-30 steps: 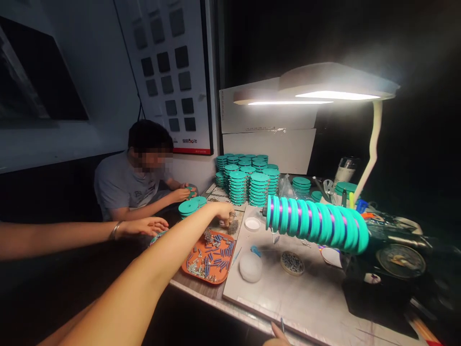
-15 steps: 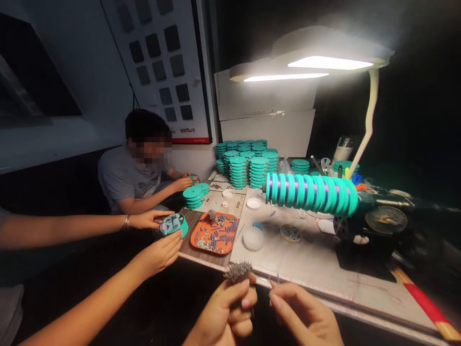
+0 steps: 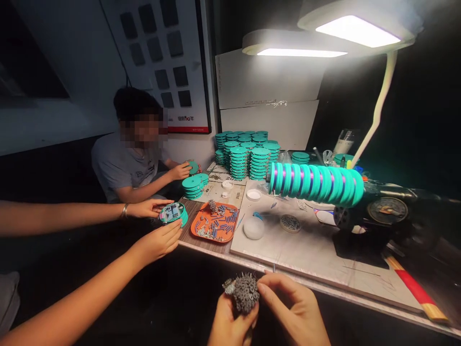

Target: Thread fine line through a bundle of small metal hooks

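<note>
My left hand grips a bristly clump of small grey metal pieces at the front of the workbench, just beyond its edge. Silvery bits stick out on the clump's left side. Thumb and forefinger of my right hand pinch together at the clump's right side, touching it; what lies between them is too small to make out. A thin bluish strip shows just above the right forefinger. Beyond my hands, an orange tray carries blue and silver small parts and another grey clump.
Stacked green spools stand at the back. A winding machine bears a row of green spools. White round dish and bead dish sit mid-bench. A co-worker's hands hold green discs; another person sits behind.
My right hand has moved left and now meets the clump, having been apart from it with a thin piece at its fingertips. The clump has turned in my left hand. The camera view has shifted.
</note>
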The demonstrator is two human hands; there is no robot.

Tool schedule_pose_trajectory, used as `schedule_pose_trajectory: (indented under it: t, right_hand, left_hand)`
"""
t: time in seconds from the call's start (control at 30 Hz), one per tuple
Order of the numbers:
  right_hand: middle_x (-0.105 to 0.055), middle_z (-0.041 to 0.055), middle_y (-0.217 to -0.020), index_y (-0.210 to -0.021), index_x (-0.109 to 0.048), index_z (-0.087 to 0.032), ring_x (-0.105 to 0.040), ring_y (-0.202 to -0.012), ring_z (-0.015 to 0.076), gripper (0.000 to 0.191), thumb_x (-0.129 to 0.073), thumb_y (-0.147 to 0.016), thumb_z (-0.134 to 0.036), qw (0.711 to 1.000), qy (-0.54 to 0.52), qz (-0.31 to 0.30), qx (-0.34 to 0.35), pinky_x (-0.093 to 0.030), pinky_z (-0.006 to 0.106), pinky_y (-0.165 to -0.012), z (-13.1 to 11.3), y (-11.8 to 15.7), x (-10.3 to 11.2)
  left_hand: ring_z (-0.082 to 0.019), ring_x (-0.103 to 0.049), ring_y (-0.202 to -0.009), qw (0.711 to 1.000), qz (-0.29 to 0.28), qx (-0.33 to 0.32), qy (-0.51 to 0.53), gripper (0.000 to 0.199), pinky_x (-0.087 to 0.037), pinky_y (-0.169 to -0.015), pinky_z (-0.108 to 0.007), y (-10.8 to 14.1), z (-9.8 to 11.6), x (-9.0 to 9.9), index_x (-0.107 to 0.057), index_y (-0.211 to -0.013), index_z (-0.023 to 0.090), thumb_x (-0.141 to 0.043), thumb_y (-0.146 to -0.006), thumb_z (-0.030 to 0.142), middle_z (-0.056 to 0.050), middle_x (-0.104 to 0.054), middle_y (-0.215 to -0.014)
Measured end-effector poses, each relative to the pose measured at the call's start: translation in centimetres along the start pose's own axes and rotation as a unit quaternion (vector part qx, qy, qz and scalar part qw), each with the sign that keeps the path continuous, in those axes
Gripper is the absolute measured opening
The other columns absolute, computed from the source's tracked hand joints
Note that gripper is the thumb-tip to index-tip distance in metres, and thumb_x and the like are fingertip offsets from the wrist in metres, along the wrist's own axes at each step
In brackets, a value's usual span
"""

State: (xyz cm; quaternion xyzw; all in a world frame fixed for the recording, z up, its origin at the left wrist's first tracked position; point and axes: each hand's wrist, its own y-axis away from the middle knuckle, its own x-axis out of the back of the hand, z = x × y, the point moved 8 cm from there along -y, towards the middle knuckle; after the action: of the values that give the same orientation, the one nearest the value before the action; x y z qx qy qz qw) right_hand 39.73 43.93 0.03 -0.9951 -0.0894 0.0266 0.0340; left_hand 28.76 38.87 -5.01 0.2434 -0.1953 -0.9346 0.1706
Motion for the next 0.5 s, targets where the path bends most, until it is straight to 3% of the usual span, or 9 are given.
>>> schedule_pose_trajectory:
  t: [0.23,0.37,0.43,0.5]
  right_hand:
    - [-0.055,-0.0008,-0.061,-0.065,-0.057,-0.017,-0.051,-0.059,0.011,0.027,-0.052,-0.08,-0.04,0.995,0.069,-0.035,0.068,-0.041,0.019,-0.055,-0.4,0.3,-0.4]
    - [-0.06,-0.0033,-0.065,-0.07,-0.057,-0.02,-0.057,-0.062,0.0093,0.017,-0.05,-0.083,-0.029,0.965,0.175,-0.039,0.193,-0.045,0.021,-0.078,-1.5,1.1,-0.3]
    - [-0.06,-0.0038,-0.066,-0.074,-0.056,-0.021,-0.058,-0.062,0.0094,0.011,-0.05,-0.082,-0.024,0.941,0.218,-0.007,0.259,-0.04,0.028,-0.09,-2.0,2.0,-0.1]
    - [-0.058,-0.004,-0.063,-0.075,-0.055,-0.022,-0.055,-0.058,0.0095,0.008,-0.05,-0.081,-0.019,0.916,0.255,0.038,0.307,-0.039,0.033,-0.091,-2.1,3.1,0.0]
  left_hand:
    - [0.001,-0.027,-0.035,0.997,0.078,0.005,0.027,0.053,-0.011,-0.035,-0.011,0.1,0.3,0.7,-0.059,-0.069,0.014,-0.083,-0.033,0.045,0.008,-0.046,-0.042]
    - [0.001,-0.028,-0.032,0.994,0.099,-0.042,0.02,0.05,-0.013,-0.032,-0.01,-0.2,0.4,1.3,-0.057,-0.064,0.014,-0.083,-0.034,0.045,0.008,-0.046,-0.039]
    - [-0.001,-0.035,-0.032,0.99,0.116,-0.08,0.014,0.046,-0.022,-0.031,-0.01,-0.2,0.5,1.9,-0.059,-0.065,0.014,-0.083,-0.039,0.042,0.007,-0.051,-0.041]
    - [-0.007,-0.055,-0.046,0.978,0.157,-0.135,0.009,0.041,-0.041,-0.041,-0.013,0.2,1.1,2.9,-0.06,-0.068,0.014,-0.083,-0.041,0.035,0.002,-0.063,-0.053]
